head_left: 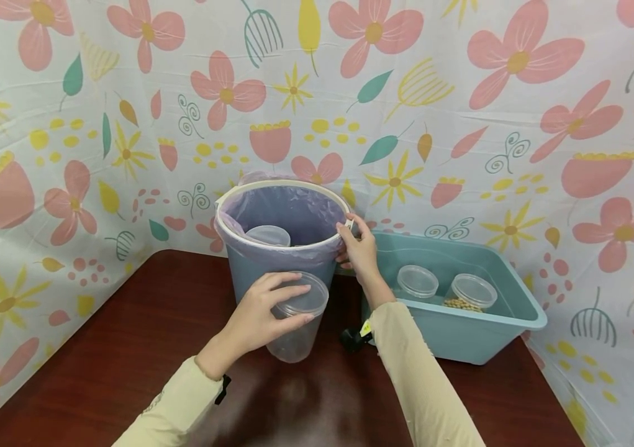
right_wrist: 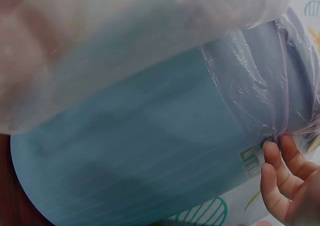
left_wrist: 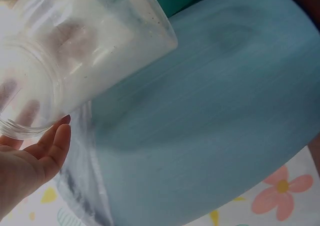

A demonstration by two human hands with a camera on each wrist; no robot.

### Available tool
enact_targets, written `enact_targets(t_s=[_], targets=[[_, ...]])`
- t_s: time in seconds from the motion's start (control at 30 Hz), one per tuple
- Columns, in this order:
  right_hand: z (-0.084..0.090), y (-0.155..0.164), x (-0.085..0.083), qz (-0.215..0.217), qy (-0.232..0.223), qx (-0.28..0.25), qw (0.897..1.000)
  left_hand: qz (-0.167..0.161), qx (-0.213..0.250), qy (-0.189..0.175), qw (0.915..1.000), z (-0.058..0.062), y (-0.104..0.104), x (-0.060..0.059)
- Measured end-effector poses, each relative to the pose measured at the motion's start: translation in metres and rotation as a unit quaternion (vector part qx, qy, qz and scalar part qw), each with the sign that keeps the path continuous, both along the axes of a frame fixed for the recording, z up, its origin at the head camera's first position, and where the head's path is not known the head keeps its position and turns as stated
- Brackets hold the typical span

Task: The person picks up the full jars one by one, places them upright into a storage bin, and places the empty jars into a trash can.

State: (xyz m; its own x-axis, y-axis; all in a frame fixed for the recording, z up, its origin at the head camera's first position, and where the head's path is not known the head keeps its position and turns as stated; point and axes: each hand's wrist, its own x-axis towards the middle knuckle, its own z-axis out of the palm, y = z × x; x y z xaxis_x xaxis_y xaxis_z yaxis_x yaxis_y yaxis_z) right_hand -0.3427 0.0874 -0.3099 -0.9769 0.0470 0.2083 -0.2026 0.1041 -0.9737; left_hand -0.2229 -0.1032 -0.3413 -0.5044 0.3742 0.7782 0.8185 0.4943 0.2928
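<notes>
My left hand (head_left: 255,313) grips a clear plastic jar (head_left: 294,344) round its top, thumb on the near side and fingers across the far side. The jar hangs upright in front of a blue-grey trash bin (head_left: 238,267); nothing shows inside it. In the left wrist view the jar's threaded neck (left_wrist: 57,80) is beside the fingers. The right hand (head_left: 362,251) pinches the bin's white rim at its right side, over the purple bag (right_wrist: 255,75) lining it. Another clear round container (head_left: 269,234) shows inside the bin, its lower part hidden by the rim.
Right of the bin stands a teal plastic tub (head_left: 456,338) with two clear lidded jars; one jar (head_left: 473,290) has tan pieces in it. Dark red-brown table (head_left: 126,347) lies underneath, with a flowered cloth (head_left: 294,93) hanging close behind.
</notes>
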Motion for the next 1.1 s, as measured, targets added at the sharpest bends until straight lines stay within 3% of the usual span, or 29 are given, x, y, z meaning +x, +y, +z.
enact_targets(t_s=[0.3, 0.6, 1.1], targets=[[-0.001, 0.000, -0.001, -0.003, 0.005, 0.007, 1.000, -0.008, -0.008, 0.016, 0.9998, 0.023, -0.002, 0.000], [-0.001, 0.000, -0.001, -0.004, 0.005, 0.006, 1.000, -0.040, 0.022, 0.022, 0.9987, 0.047, -0.007, 0.000], [-0.001, -0.001, -0.002, -0.011, 0.002, 0.009, 1.000, -0.038, 0.041, 0.068, 0.9961, 0.081, -0.014, -0.002]])
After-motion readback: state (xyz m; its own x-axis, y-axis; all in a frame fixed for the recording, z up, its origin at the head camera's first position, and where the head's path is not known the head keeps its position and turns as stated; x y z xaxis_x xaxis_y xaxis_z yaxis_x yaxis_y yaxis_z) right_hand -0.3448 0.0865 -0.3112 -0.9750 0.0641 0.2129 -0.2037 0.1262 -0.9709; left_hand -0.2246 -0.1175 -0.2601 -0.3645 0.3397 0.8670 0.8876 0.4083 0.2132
